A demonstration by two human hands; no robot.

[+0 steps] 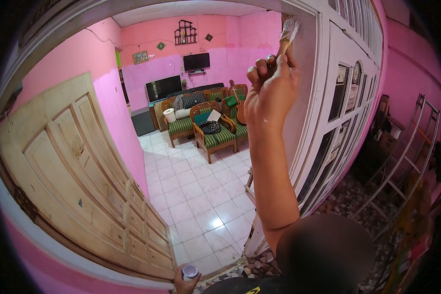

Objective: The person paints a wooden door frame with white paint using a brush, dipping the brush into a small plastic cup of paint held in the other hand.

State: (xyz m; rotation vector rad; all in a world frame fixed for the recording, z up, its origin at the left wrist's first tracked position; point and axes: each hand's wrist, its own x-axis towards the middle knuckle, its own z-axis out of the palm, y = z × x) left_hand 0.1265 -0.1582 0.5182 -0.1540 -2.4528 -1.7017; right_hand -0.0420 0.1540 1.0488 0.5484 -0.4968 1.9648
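My right hand (pixel 272 93) is raised high at the right side of the doorway, fingers closed round the wooden handle of a paintbrush (pixel 289 30) with pale, white-coated bristles. The bristles are at the upper part of the pale door frame (pixel 305 93), beside a bare brownish strip; whether they touch it I cannot tell. Low at the bottom edge, my left hand (pixel 182 281) grips a small round can (pixel 190 271) with pale contents, near the threshold. A blurred round shape hides part of the lower right, by my right upper arm.
A wooden panelled door (pixel 68 157) stands open at the left. Beyond lie a tiled floor (pixel 186 191), striped wooden chairs (pixel 213 139), a guitar (pixel 239 111) and two screens (pixel 162 88). At the right are white glazed panels (pixel 350 98) and a metal ladder (pixel 416 147) over pebbled ground.
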